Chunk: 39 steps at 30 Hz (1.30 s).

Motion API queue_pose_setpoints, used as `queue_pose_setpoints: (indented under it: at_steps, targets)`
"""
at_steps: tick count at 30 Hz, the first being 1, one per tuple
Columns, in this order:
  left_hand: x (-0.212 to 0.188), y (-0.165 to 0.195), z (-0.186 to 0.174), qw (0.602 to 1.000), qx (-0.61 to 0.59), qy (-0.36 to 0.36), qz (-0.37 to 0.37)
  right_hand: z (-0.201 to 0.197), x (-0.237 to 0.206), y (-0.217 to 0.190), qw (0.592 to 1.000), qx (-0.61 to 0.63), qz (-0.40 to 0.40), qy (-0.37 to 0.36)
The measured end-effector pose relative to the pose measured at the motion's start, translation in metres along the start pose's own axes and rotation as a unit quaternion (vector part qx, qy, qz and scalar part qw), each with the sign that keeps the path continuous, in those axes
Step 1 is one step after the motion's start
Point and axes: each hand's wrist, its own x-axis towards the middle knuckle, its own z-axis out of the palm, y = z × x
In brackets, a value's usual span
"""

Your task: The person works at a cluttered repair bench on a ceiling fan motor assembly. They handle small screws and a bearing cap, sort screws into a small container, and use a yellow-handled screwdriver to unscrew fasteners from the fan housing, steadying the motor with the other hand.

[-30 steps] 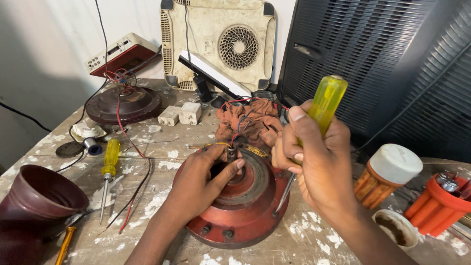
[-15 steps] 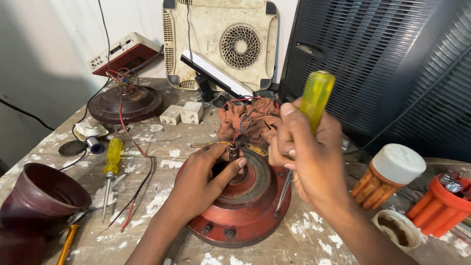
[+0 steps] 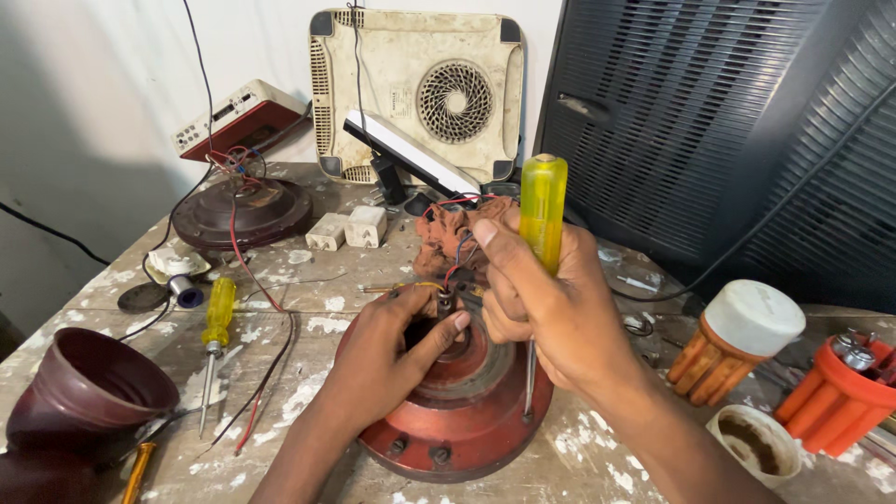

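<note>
Paint-flecked bench (image 3: 308,392): red motor housing (image 3: 467,420), screwdriver (image 3: 541,210).

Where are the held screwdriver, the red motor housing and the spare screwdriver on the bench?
held screwdriver (image 3: 542,210), head view, on its yellow handle above the right hand.
red motor housing (image 3: 485,425), head view, on its lower right rim.
spare screwdriver (image 3: 220,313), head view, on its yellow handle.

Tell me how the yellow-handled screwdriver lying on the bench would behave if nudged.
The spare screwdriver would probably roll: its handle looks round and it lies flat on the bench. It seems stiff and light. Nearby loose wires might stop it.
</note>
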Motion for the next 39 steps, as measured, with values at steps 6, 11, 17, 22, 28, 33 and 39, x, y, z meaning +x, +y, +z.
queue_pose_setpoints:
  at_steps: [6, 11, 17, 22, 28, 33, 39]
  targets:
    - [0.002, -0.001, -0.001, 0.999, -0.036, -0.012, 0.003, -0.029, 0.003, -0.003, 0.975, 0.129, 0.102, -0.152]
    - [0.003, 0.010, -0.005, 0.997, -0.067, 0.031, -0.011, -0.049, 0.004, 0.000, 0.937, 0.205, 0.128, -0.253]
    - [0.008, 0.056, -0.021, 0.957, -0.005, 0.169, 0.236, -0.043, 0.004, 0.005, 0.943, 0.156, 0.145, -0.255]
    - [0.042, 0.102, -0.025, 0.952, -0.218, -0.036, 0.211, -0.043, 0.003, 0.008, 0.926, 0.174, 0.128, -0.310]
    - [0.068, 0.121, -0.039, 0.900, -0.308, -0.229, 0.206, -0.057, 0.002, 0.006, 0.917, 0.199, 0.173, -0.299]
    - [0.071, 0.114, -0.048, 0.884, -0.316, -0.290, 0.185, -0.056, 0.002, 0.001, 0.892, 0.193, 0.165, -0.374]
    - [0.070, 0.114, -0.035, 0.922, -0.314, -0.176, 0.145, -0.046, -0.007, -0.012, 0.967, 0.063, 0.045, -0.243]
